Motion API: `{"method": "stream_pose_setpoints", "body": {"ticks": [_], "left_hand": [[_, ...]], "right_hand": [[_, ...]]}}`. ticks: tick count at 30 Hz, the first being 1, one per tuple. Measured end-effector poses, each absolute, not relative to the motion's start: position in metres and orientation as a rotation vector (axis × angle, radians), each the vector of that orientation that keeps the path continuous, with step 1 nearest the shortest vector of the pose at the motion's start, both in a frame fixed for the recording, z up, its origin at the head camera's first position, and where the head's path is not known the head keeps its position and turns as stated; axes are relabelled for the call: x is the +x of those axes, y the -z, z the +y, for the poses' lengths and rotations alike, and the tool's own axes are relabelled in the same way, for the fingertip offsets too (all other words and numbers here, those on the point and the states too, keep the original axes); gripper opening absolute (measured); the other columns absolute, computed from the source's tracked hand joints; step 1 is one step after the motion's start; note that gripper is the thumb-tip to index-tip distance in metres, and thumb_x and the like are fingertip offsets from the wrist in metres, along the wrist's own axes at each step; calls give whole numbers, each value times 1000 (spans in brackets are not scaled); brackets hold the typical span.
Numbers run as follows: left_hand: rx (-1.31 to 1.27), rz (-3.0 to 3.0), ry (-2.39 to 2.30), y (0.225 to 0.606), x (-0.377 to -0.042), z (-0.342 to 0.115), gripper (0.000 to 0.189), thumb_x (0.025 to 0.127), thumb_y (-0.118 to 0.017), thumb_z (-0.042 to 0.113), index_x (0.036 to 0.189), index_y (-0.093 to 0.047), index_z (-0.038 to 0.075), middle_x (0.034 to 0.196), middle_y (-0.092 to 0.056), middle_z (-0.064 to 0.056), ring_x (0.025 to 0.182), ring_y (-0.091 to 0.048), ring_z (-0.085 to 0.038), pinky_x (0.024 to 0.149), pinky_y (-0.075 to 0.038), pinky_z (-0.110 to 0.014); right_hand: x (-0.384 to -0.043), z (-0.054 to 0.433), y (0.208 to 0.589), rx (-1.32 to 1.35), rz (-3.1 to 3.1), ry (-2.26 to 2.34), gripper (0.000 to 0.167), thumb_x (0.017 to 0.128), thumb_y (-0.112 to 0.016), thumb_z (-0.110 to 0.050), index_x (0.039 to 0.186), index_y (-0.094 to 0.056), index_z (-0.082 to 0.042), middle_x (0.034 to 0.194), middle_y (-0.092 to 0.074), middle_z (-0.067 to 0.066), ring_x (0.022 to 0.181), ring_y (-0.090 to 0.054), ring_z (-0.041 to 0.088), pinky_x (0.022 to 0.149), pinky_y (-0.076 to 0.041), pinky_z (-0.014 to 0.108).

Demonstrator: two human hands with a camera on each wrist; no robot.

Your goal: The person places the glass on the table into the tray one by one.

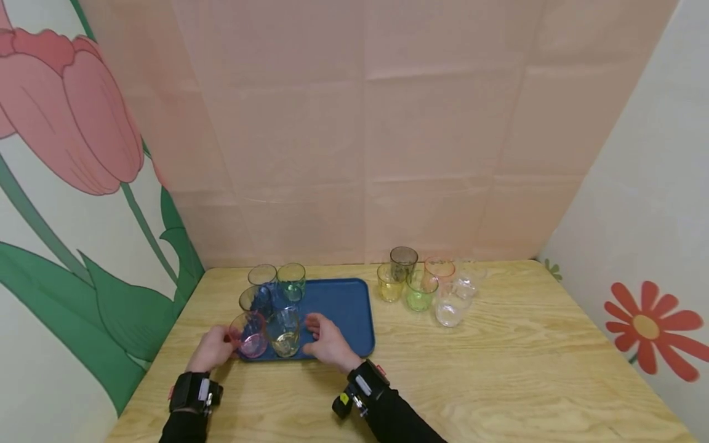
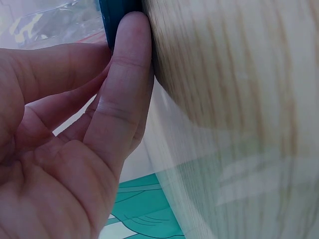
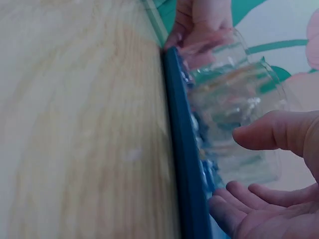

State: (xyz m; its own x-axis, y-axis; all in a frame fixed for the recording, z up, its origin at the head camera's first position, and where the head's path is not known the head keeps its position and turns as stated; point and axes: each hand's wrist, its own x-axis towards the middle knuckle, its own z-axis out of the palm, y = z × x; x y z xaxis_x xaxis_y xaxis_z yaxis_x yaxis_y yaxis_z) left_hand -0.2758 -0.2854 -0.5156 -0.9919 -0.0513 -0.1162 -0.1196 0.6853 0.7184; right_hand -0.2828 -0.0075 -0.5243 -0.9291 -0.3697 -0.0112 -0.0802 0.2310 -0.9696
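Note:
My left hand [image 1: 212, 349] is at the front left corner of a blue tray [image 1: 338, 307], pinching its edge between thumb and fingers in the left wrist view. Right beside those fingers stands a pink glass [image 1: 252, 341]. Next to it is a pale yellow glass [image 1: 284, 341]; my right hand [image 1: 331, 344] is just right of this one, over the tray's front edge, thumb and fingers spread apart. Behind them on the tray are a dark glass [image 1: 256, 300], a green glass [image 1: 291, 283] and a greyish glass [image 1: 262, 275].
Right of the tray, several more glasses stand grouped on the wooden table [image 1: 471, 375]: a smoky one [image 1: 404, 261], a yellow one [image 1: 390, 286], a light green one [image 1: 421, 294], an orange-rimmed one [image 1: 440, 268] and clear ones [image 1: 450, 312]. A pink-covered wall [image 1: 360, 154] rises behind.

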Motion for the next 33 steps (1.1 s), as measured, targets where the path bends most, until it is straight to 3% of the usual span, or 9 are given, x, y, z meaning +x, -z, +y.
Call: {"method": "stream_pose_setpoints", "body": {"ticks": [8, 13, 21, 33], "left_hand": [[-158, 2795, -1221, 518, -278, -285, 10, 92, -62, -7, 102, -64, -8, 89, -63, -13, 75, -60, -21, 64, -56, -35], [-183, 2784, -1213, 516, -278, -284, 10, 92, -62, -6, 102, -63, -7, 90, -62, -13, 76, -60, -22, 64, -55, -34], [-157, 2802, -1200, 515, -275, -284, 10, 92, -61, -7, 102, -64, -9, 88, -63, -12, 74, -61, -21, 64, -55, -35], [-137, 2795, -1219, 517, -275, -286, 8, 92, -61, -7, 100, -64, -7, 89, -63, -13, 75, -61, -22, 64, -55, -34]], "right_hand": [[-282, 21, 510, -457, 2184, 1875, 57, 96, -60, 7, 149, -38, 7, 147, -47, 28, 137, -45, 42, 113, -37, 50], [-285, 40, 505, -439, 2235, 1896, 49, 101, -55, 2, 148, -43, 3, 146, -48, 27, 135, -47, 41, 108, -43, 48], [-291, 58, 504, -410, 2311, 1951, 39, 102, -60, -12, 139, -56, 1, 139, -57, 23, 129, -54, 38, 104, -47, 47], [-299, 98, 485, -216, 2336, 2182, 30, 100, -64, -11, 127, -65, 2, 123, -68, 15, 115, -63, 27, 100, -50, 38]]}}
